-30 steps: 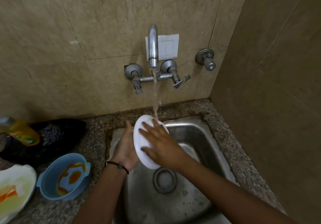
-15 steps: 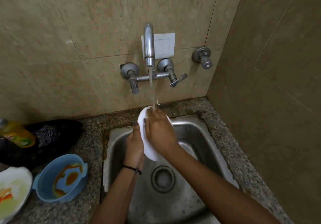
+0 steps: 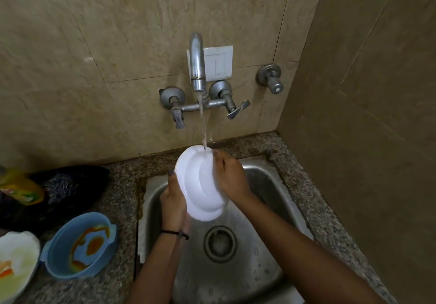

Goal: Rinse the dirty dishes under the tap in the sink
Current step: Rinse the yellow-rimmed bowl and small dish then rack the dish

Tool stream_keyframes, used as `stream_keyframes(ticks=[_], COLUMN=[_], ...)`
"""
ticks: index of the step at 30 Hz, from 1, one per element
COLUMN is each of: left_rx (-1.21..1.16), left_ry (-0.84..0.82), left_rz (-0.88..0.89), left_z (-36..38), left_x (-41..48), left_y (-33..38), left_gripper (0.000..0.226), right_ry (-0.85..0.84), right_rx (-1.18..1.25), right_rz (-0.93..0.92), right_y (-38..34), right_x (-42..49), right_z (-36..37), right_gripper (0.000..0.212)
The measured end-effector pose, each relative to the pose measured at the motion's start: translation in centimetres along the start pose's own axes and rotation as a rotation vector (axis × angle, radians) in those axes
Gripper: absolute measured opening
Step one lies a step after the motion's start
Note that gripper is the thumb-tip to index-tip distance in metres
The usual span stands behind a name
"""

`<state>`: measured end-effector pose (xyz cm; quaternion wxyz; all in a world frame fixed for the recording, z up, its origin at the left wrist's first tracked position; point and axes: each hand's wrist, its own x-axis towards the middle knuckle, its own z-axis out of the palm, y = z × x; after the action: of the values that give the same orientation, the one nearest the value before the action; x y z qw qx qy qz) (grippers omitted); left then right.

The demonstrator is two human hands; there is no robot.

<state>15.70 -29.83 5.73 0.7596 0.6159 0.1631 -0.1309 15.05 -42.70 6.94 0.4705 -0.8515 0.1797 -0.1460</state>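
A white plate [image 3: 198, 181] is held on edge over the steel sink [image 3: 266, 185], its underside facing me. Water from the wall tap [image 3: 197, 67] falls onto its top rim. My left hand [image 3: 173, 200] grips the plate's left edge from behind, thumb on the rim. My right hand [image 3: 230, 176] lies against the plate's right side with the fingers up near the stream. A blue bowl [image 3: 80, 242] smeared with orange sauce and a stained white plate [image 3: 16, 259] sit on the counter at the left.
A yellow-green bottle [image 3: 21, 185] and a dark cloth [image 3: 70, 185] lie on the granite counter [image 3: 118, 209] at the left. The drain [image 3: 220, 243] is in the sink's middle. A tiled wall closes in on the right, with a stop valve [image 3: 271, 78] above.
The plate has turned so that its underside faces me and sits higher under the stream. My right hand slid from the plate's face to its right side.
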Motion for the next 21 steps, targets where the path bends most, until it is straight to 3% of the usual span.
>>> stream_keyframes(ticks=[8, 11, 15, 19, 21], left_rx=[-0.306, -0.373, -0.354, -0.391, -0.409], left_ry=[0.057, 0.053, 0.047, 0.006, -0.044], left_rz=[-0.135, -0.193, -0.254, -0.277, -0.267], left_z=[0.2, 0.2, 0.1, -0.1, -0.2], left_x=[0.7, 1.4, 1.8, 1.1, 1.3], left_y=[-1.1, -1.2, -1.9, -2.0, -1.8], left_gripper=[0.039, 0.045, 0.061, 0.057, 0.055], right_ry=[0.055, -0.001, -0.057, -0.266, -0.273], right_rx=[0.345, 0.147, -0.343, -0.4, -0.493], right_rz=[0.241, 0.06, -0.394, -0.422, -0.409], right_y=[2.3, 1.9, 1.8, -0.3, -0.4], right_x=[-3.9, -7.7, -9.1, -5.5, -3.3], right_z=[0.9, 2.0, 3.2, 2.6, 2.2], right_gripper=[0.036, 0.052, 0.053, 0.077, 0.079])
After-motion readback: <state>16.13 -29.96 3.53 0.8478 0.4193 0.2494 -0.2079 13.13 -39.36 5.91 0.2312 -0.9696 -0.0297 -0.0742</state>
